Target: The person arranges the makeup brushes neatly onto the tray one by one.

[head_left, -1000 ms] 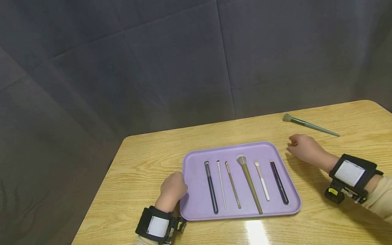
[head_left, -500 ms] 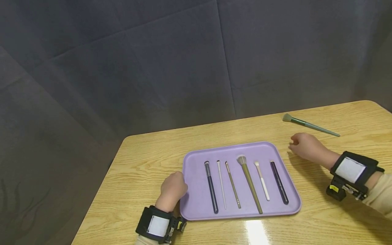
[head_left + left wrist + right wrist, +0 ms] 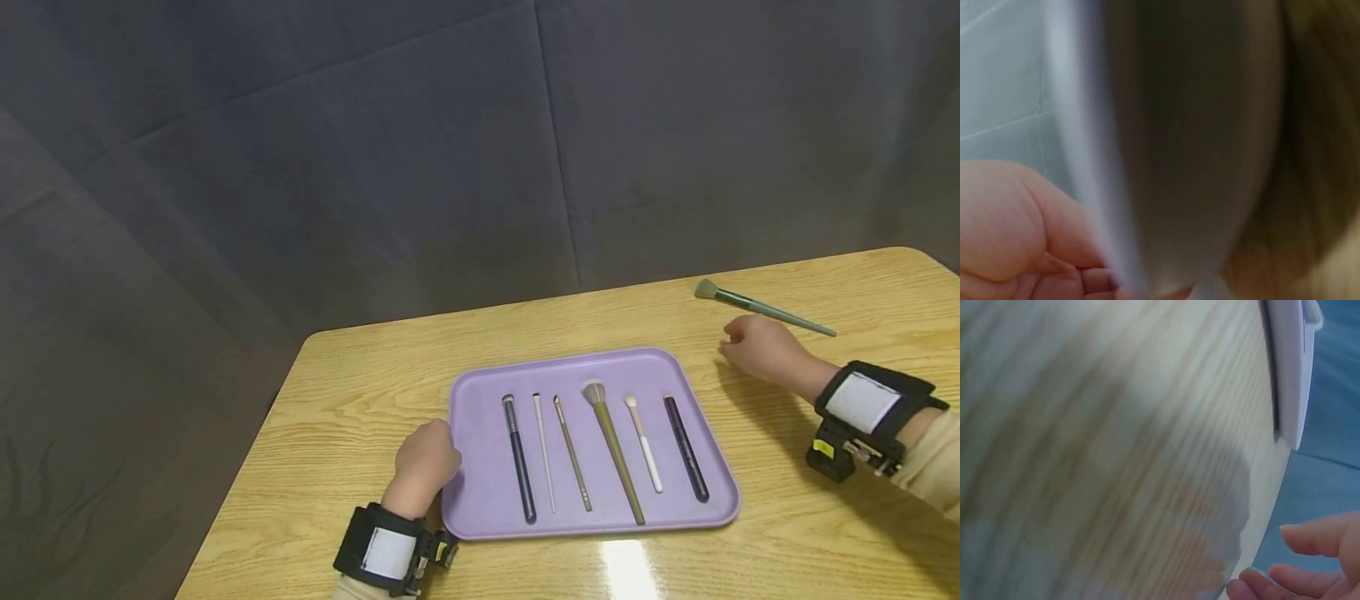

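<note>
My left hand (image 3: 426,458) grips the left edge of a lilac tray (image 3: 480,450), its thumb and curled fingers at the rim in the left wrist view. Side by side in the tray lie several makeup brushes: a navy one (image 3: 521,467), a thin white one, a thin brown one (image 3: 574,460), a large olive one (image 3: 617,458), a short white-handled one (image 3: 647,454) and a black one (image 3: 686,450). Off the tray's right side hovers my right hand (image 3: 765,350), fingers loosely bent around nothing. Just behind it a green makeup brush (image 3: 765,309) lies on the table.
The wooden table (image 3: 360,375) extends around the tray on all sides, with its rounded back corners in sight. A dark grey curtain (image 3: 450,167) hangs behind it. Both wrists wear black straps with small cameras.
My right hand has drifted a little rightward and back, closer to the green makeup brush. The left hand keeps its grip, and the tray and its brushes stay put.
</note>
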`<state>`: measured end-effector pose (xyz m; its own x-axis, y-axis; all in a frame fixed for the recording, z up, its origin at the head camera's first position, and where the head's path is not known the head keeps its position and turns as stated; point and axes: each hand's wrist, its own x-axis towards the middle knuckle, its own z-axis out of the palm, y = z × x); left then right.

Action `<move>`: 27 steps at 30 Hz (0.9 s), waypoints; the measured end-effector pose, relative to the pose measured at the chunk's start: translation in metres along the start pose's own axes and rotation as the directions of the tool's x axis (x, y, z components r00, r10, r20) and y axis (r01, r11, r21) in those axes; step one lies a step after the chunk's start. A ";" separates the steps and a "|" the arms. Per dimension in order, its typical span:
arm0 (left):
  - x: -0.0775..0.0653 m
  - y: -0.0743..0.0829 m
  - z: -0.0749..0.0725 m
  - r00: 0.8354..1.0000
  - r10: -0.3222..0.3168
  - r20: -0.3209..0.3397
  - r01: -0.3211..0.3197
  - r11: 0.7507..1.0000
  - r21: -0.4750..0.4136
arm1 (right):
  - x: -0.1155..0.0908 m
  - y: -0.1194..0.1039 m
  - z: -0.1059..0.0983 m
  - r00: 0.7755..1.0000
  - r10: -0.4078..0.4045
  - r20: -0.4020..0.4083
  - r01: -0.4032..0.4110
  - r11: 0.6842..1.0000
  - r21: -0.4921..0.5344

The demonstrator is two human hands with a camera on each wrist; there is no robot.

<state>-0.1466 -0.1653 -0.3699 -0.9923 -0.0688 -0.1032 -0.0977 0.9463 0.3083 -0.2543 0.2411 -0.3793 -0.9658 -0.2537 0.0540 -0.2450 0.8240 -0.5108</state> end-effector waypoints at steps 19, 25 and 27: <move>0.000 0.001 0.000 1.000 0.002 -0.002 -0.002 1.000 -0.004 | 0.011 0.015 -0.010 0.999 0.042 -0.013 -0.042 0.999 -0.006; -0.001 0.002 0.000 1.000 -0.004 -0.003 0.004 1.000 -0.004 | 0.016 0.022 -0.013 0.998 0.054 -0.023 -0.055 0.998 -0.023; -0.001 0.002 0.000 1.000 -0.005 -0.002 0.005 1.000 -0.004 | 0.017 0.024 -0.014 0.999 0.043 -0.024 -0.044 0.998 -0.034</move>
<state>-0.1457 -0.1635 -0.3692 -0.9919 -0.0744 -0.1028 -0.1032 0.9446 0.3116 -0.2777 0.2639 -0.3783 -0.9773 -0.2054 0.0524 -0.2048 0.8510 -0.4835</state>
